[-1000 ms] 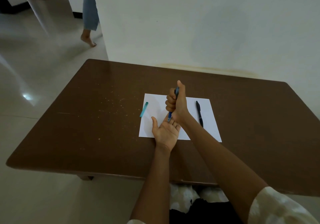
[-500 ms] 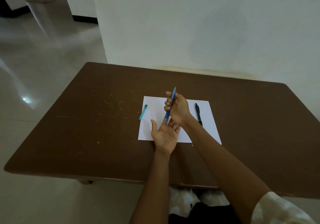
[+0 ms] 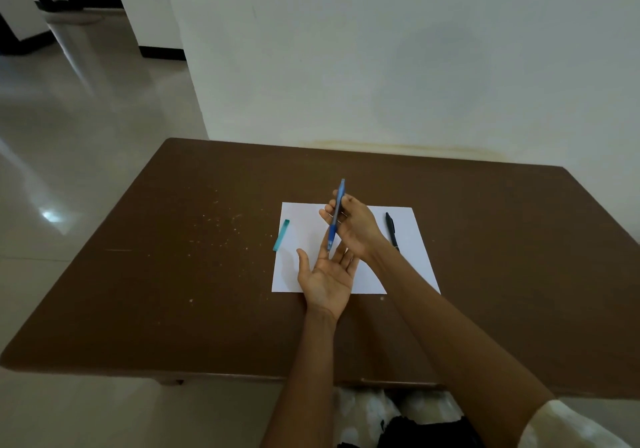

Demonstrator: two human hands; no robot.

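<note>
- Head view: right hand (image 3: 358,231) pinches the blue pen (image 3: 336,214) mid-barrel, tip down at the fingers of the left hand (image 3: 327,279); contact unclear.
- Left hand lies palm up, fingers spread, holding nothing, over the white paper (image 3: 412,257).
- Judgement: keep palm flat, barrel steady, touch lightly.
- Black pen (image 3: 392,231) lies right; teal strip (image 3: 281,235) lies left.

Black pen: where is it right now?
Head view: the black pen lies on the white paper, right of centre, beside the right hand holding the blue pen.
</note>
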